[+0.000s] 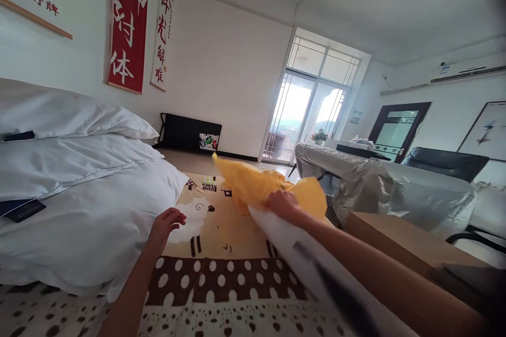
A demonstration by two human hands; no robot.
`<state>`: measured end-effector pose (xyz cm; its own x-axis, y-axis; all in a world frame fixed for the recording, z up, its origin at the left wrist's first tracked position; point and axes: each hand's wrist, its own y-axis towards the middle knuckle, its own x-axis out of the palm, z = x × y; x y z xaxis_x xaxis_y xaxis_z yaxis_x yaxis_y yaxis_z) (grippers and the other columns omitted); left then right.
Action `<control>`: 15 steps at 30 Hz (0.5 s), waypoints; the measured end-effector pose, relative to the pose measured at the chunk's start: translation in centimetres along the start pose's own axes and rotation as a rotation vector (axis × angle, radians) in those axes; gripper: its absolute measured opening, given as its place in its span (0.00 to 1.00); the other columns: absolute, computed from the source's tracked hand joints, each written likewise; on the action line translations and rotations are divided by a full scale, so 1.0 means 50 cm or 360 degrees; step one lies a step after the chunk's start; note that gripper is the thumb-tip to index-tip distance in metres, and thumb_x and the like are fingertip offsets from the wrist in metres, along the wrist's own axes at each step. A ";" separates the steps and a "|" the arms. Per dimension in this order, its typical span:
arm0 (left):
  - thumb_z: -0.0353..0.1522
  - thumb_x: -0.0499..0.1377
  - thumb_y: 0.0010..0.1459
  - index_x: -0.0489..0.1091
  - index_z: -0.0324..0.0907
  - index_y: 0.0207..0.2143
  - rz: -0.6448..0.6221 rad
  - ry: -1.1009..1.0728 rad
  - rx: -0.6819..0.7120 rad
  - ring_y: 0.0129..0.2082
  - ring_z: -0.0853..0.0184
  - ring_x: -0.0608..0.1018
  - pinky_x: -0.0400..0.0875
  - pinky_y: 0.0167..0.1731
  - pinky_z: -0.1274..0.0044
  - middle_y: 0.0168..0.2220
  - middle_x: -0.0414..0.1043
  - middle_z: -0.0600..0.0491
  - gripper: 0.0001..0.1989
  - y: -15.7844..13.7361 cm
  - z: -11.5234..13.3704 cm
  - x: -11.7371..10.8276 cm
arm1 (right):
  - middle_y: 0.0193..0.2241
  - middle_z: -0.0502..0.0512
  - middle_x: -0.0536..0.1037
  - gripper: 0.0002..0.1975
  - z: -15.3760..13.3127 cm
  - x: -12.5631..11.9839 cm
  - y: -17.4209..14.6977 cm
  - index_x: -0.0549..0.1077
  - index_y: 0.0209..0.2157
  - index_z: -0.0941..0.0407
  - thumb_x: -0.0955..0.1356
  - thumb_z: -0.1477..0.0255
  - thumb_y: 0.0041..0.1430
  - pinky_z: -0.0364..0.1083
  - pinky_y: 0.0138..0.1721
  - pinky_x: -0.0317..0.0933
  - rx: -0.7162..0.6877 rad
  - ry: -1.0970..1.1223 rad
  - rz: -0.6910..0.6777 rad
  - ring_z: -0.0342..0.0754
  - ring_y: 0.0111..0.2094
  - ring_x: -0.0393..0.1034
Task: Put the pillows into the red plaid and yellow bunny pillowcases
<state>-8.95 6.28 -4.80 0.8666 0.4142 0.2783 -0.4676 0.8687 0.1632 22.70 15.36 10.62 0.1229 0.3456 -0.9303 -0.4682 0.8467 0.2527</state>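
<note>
My right hand [283,204] is closed on a bunched yellow cloth [249,181], which is lifted and blurred by motion. White fabric [272,229] with a dark, smeared stripe hangs below that hand and along the forearm; whether it joins the yellow cloth I cannot tell. My left hand [168,225] hovers with loosely curled fingers and nothing in it, beside the stacked white pillows [90,168]. Beneath both hands spreads a patterned blanket [233,237] in cream and brown, with a sheep figure and white dots.
To the right stands a cardboard box [407,239], in front of a table [348,160] draped in clear plastic. A dark chair [446,163] is behind the table. A black flat panel [182,131] leans at the far wall, left of the glass doors [304,115].
</note>
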 end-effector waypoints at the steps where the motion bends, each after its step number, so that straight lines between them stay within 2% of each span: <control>1: 0.44 0.64 0.40 0.67 0.40 0.23 -0.0065 0.0060 -0.0071 0.26 0.66 0.76 0.65 0.26 0.78 0.26 0.74 0.51 0.17 -0.002 -0.006 0.004 | 0.30 0.64 0.79 0.09 -0.038 0.039 -0.015 0.78 0.32 0.59 0.66 0.72 0.57 0.50 0.34 0.64 -0.0077 0.0045 -0.0095 0.58 0.35 0.75; 4: 0.45 0.64 0.39 0.68 0.40 0.21 -0.0301 0.0263 -0.0288 0.23 0.63 0.77 0.65 0.24 0.78 0.23 0.75 0.48 0.18 -0.010 -0.028 0.017 | 0.37 0.63 0.79 0.12 -0.147 0.125 -0.052 0.78 0.37 0.58 0.63 0.75 0.58 0.48 0.37 0.63 -0.0313 0.0158 -0.0235 0.56 0.40 0.74; 6: 0.47 0.65 0.39 0.69 0.40 0.21 -0.0446 0.0375 -0.0384 0.22 0.62 0.78 0.63 0.21 0.78 0.22 0.76 0.47 0.19 -0.014 -0.040 0.024 | 0.38 0.64 0.79 0.12 -0.201 0.150 -0.062 0.78 0.37 0.59 0.63 0.75 0.57 0.48 0.37 0.63 -0.0450 0.0222 -0.0311 0.56 0.40 0.74; 8: 0.49 0.64 0.39 0.71 0.40 0.24 -0.0573 0.0452 -0.0426 0.23 0.61 0.78 0.63 0.21 0.79 0.24 0.77 0.46 0.21 -0.015 -0.048 0.029 | 0.34 0.62 0.80 0.10 -0.222 0.152 -0.056 0.79 0.32 0.60 0.64 0.74 0.56 0.46 0.33 0.62 -0.0577 0.0296 -0.0401 0.53 0.35 0.74; 10: 0.52 0.63 0.42 0.72 0.39 0.26 -0.0704 0.0508 -0.0452 0.23 0.61 0.78 0.63 0.21 0.78 0.25 0.78 0.44 0.24 -0.017 -0.052 0.033 | 0.28 0.55 0.79 0.09 -0.204 0.138 -0.039 0.78 0.28 0.58 0.67 0.70 0.55 0.41 0.29 0.61 -0.0705 0.0412 -0.0486 0.47 0.29 0.72; 12: 0.53 0.62 0.45 0.73 0.39 0.26 -0.0824 0.0549 -0.0482 0.24 0.61 0.78 0.64 0.22 0.78 0.26 0.78 0.43 0.24 -0.023 -0.055 0.042 | 0.24 0.48 0.77 0.08 -0.146 0.116 -0.013 0.78 0.30 0.54 0.68 0.65 0.54 0.38 0.27 0.58 -0.0747 0.0566 -0.0470 0.41 0.24 0.69; 13: 0.52 0.61 0.46 0.73 0.39 0.25 -0.0877 0.0562 -0.0500 0.24 0.61 0.79 0.64 0.22 0.78 0.26 0.78 0.43 0.24 -0.028 -0.058 0.050 | 0.25 0.46 0.77 0.09 -0.103 0.107 0.000 0.77 0.33 0.53 0.68 0.64 0.55 0.37 0.26 0.58 -0.0706 0.0639 -0.0403 0.39 0.24 0.68; 15: 0.53 0.60 0.48 0.73 0.40 0.24 -0.0978 0.0573 -0.0546 0.24 0.61 0.78 0.64 0.21 0.77 0.25 0.78 0.44 0.24 -0.045 -0.071 0.076 | 0.27 0.49 0.77 0.14 0.001 0.097 0.019 0.75 0.39 0.55 0.62 0.63 0.61 0.38 0.27 0.58 -0.0486 0.0685 -0.0184 0.41 0.26 0.68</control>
<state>-4.00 6.86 -7.48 0.9827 -0.1556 -0.1001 0.1423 0.9814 -0.1290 22.92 17.85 6.39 -0.1510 0.0062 -0.9885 -0.7136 0.6913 0.1133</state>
